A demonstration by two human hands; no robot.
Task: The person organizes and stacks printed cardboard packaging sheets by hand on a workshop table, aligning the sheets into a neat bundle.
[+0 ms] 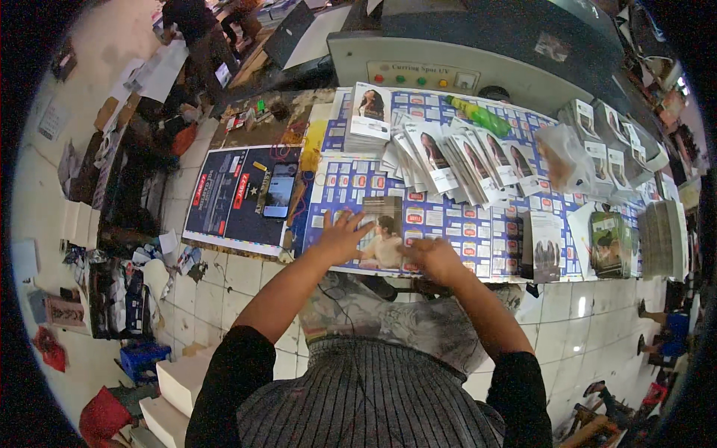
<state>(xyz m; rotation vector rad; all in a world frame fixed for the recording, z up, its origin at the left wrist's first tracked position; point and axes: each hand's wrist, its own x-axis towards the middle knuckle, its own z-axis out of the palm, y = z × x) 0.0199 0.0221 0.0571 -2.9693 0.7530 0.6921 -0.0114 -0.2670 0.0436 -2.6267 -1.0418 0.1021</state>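
A flat printed card [385, 240] with a picture of a person lies near the table's front edge. My left hand [340, 239] rests on its left side, fingers spread. At the card's right edge is my right hand [435, 259], its fingers loosely extended and touching or just beside the edge; nothing shows gripped in it. Beyond the hands, a heap of fanned-out printed cards [433, 158] lies across the blue patterned sheets [343, 183]. A neat stack of similar cards [368, 123] stands behind, to the left. Off to the right sits a small stack of cards [545, 243].
A phone [279, 196] lies on a dark printed sheet [216, 198] at the left. Further right are a plastic bag [565, 160], bundled cards [601, 160] and a tall stack [661, 239]. A green bottle [482, 116] lies before a grey machine [448, 56].
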